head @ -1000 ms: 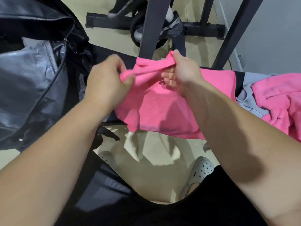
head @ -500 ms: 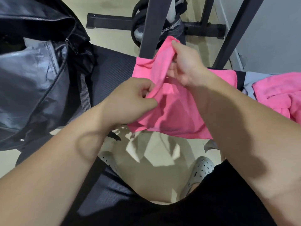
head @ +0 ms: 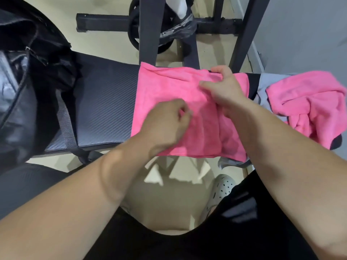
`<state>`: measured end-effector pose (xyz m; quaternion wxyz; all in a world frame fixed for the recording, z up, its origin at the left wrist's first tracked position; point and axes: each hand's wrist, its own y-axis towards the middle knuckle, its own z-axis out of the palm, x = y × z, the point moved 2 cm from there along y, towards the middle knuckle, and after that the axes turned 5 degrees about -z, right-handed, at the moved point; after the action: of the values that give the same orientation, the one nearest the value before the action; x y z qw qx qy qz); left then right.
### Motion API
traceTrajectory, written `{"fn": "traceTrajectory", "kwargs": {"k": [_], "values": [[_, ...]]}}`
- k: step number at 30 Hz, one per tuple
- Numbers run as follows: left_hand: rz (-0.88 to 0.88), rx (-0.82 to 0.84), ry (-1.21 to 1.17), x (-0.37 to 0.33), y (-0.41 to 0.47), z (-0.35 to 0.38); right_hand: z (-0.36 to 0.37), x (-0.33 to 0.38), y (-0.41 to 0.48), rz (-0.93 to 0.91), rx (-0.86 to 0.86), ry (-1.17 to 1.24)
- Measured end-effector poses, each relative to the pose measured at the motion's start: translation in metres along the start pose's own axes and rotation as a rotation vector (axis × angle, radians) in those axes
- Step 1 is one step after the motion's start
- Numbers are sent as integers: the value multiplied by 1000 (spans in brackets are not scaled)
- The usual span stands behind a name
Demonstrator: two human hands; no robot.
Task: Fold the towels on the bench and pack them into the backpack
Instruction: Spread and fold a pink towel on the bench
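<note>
Both hands have lowered the towel (head: 169, 102) flat onto the bench (head: 105, 107). Left hand (head: 169, 122) rests curled near its middle; right hand (head: 223, 91) pinches a fold by the far edge. Bare padding lies leftward, up to the open backpack (head: 22, 102). Another crumpled pink towel (head: 309, 106) sits right; frame posts (head: 148, 29) stand behind.

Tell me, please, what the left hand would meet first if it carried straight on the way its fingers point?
The left hand, lying on the flat pink towel, points right toward the right hand. It would probably run over more towel, then meet that hand, which pinches the towel's far right edge; depth is uncertain.
</note>
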<state>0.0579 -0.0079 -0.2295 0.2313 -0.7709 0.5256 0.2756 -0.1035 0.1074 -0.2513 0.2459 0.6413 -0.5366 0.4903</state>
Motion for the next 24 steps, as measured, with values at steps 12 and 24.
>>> {"fn": "traceTrajectory", "kwargs": {"k": [12, 24], "values": [[-90, 73, 579, 71, 9, 13, 29, -25, -37, -280, 236, -1168], [-161, 117, 659, 130, -16, -46, 105, -10, -57, -394, 303, -1207]]}}
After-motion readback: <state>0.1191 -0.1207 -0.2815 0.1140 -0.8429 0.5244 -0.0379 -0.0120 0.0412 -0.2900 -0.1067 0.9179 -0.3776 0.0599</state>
